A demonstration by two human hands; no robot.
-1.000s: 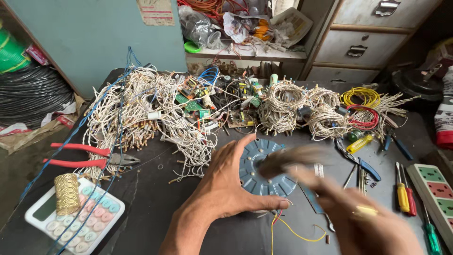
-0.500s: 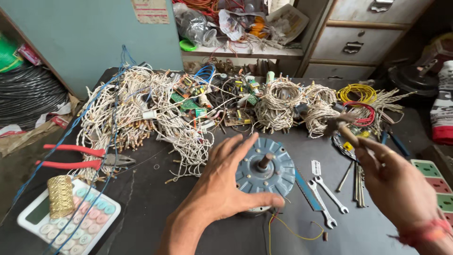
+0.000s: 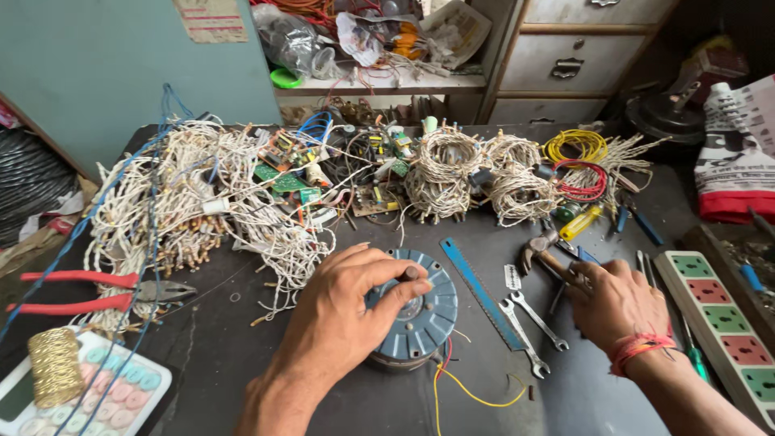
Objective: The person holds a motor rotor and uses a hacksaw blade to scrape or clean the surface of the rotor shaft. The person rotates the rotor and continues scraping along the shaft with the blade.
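Nearest, at the left edge, a pastel-keyed calculator (image 3: pixel 97 396) is cut off by the frame, with a spool of gold wire (image 3: pixel 55 367) lying on it. The left hand (image 3: pixel 343 319) rests on the round blue-grey motor (image 3: pixel 416 315) at the middle of the dark table (image 3: pixel 202 355), fingers draped over its left half and closed around the central shaft, whose tip barely shows. Red and yellow leads trail from the motor's near side. To the right, the right hand (image 3: pixel 617 303) closes on the handle of a hammer (image 3: pixel 542 252); the palm hides most of the handle. Between the hands lie a blue hacksaw blade (image 3: pixel 480 291) and two spanners (image 3: pixel 525 319). Left, red pliers (image 3: pixel 89 291). Farther off, tangled white wire bundles (image 3: pixel 210 202) bury circuit boards hard to make out.
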